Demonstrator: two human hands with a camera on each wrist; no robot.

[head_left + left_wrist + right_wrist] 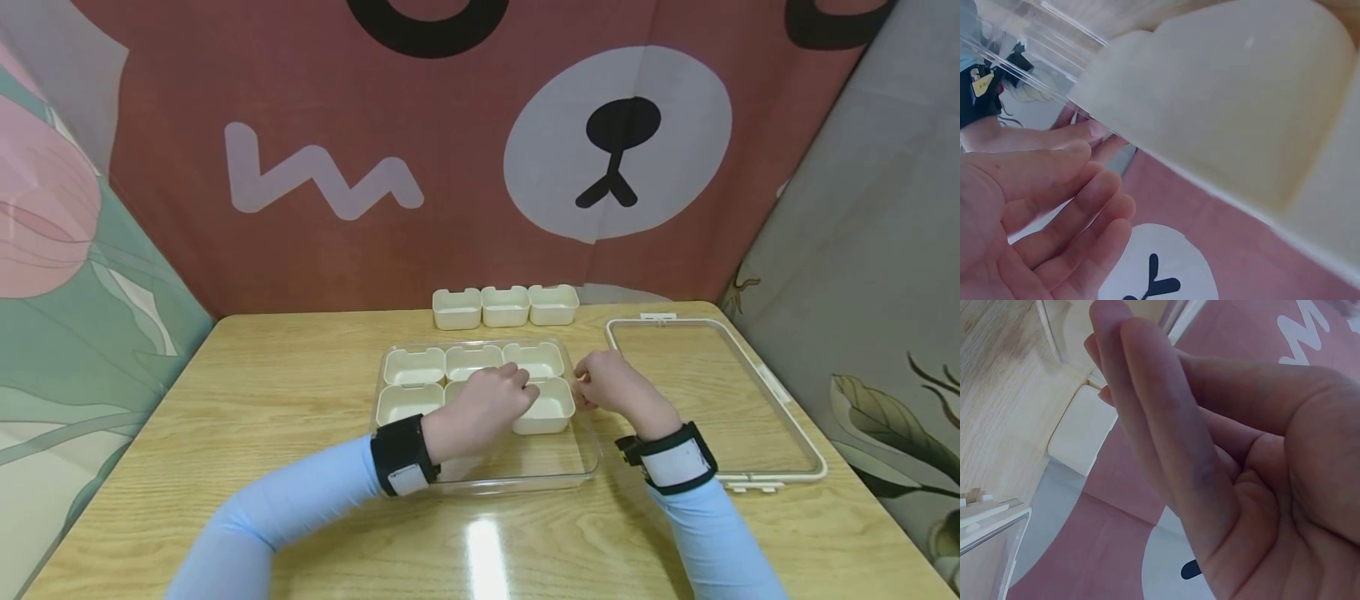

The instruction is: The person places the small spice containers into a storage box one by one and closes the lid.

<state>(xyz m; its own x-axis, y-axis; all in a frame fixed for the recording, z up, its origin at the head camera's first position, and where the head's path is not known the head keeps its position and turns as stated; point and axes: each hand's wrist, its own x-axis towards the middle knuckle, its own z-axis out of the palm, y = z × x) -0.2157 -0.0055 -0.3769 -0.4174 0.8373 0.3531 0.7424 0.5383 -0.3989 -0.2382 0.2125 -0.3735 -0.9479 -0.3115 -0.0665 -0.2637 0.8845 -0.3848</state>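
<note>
A clear plastic box holds two rows of small cream cups. My left hand hovers over the front row, hiding much of the middle cup. In the left wrist view that hand has loosely bent fingers with nothing between them, beside a large, close cream cup. At the box's right side is my right hand, its fingertips close to the clear wall. The right wrist view shows this hand with its fingers nearly straight; whether they touch the box cannot be told.
Three more cream cups stand in a row at the table's back edge, against the bear-print cloth. To the right lies a clear lid with a white frame and clips. Wood tabletop stretches left of the box.
</note>
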